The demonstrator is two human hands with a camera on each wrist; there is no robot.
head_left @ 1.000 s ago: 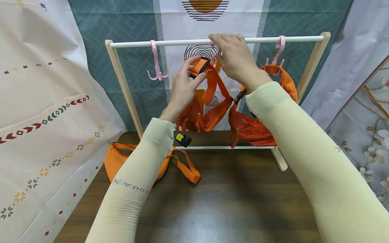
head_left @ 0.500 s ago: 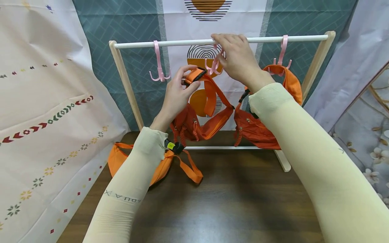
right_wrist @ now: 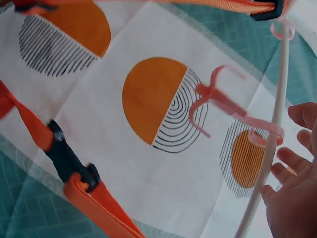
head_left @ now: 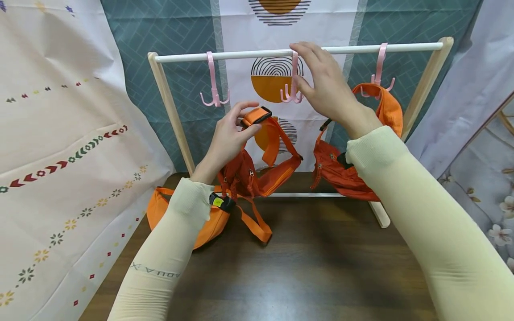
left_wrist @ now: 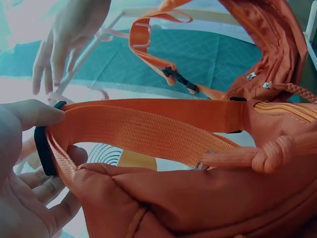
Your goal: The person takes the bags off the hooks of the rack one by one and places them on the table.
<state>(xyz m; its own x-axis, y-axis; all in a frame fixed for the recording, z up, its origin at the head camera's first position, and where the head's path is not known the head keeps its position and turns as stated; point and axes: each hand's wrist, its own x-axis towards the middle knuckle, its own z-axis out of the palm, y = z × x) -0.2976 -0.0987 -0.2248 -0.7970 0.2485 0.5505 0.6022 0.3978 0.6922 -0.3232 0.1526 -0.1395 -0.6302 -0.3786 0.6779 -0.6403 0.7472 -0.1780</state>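
My left hand (head_left: 229, 136) pinches the orange strap (head_left: 254, 117) of a red-orange waist bag (head_left: 238, 174) near its black buckle (left_wrist: 43, 146). The bag hangs below that hand, its strap looping to the right. My right hand (head_left: 327, 84) is at the white rail (head_left: 257, 54), beside the middle pink hook (head_left: 294, 73), fingers spread and holding nothing. In the right wrist view that hook (right_wrist: 225, 104) hangs from the rail with bare prongs. A second red-orange waist bag (head_left: 341, 174) hangs by its strap from the right pink hook (head_left: 379, 67), partly behind my right forearm.
A bare pink hook (head_left: 214, 84) hangs on the left of the rail. The rack's wooden posts (head_left: 170, 107) stand on the dark wooden table (head_left: 305, 263). A lighter orange bag (head_left: 210, 229) lies at left, partly under my left arm. Patterned cloths (head_left: 176, 31) hang behind.
My left hand has moved down and left with the waist bag. My right hand has come away from the middle hook, which now faces forward. The view has shifted slightly.
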